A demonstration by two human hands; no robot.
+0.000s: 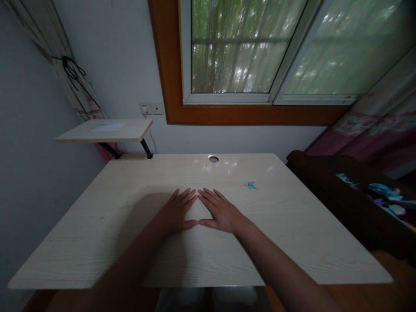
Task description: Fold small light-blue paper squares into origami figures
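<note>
My left hand (178, 211) lies flat on the pale wood-grain desk (97, 242), palm down, with nothing in it. Beside it my right hand (221, 211) rests the same way, also holding nothing. The thumb tips meet or nearly meet, and the index fingertips come close together, framing a small patch of desktop. Beyond my right hand, to the right, sits a small light-blue folded paper crane (251, 185) with thin points sticking out on both sides. It is apart from both hands.
A raised shelf (130, 130) on black legs stands at the desk's back left, a white paper (108, 127) on it. A round cable hole (213, 159) is near the back edge. Behind are a wall socket (151, 108) and a window (234, 47). Dark furniture (325, 186) borders the right.
</note>
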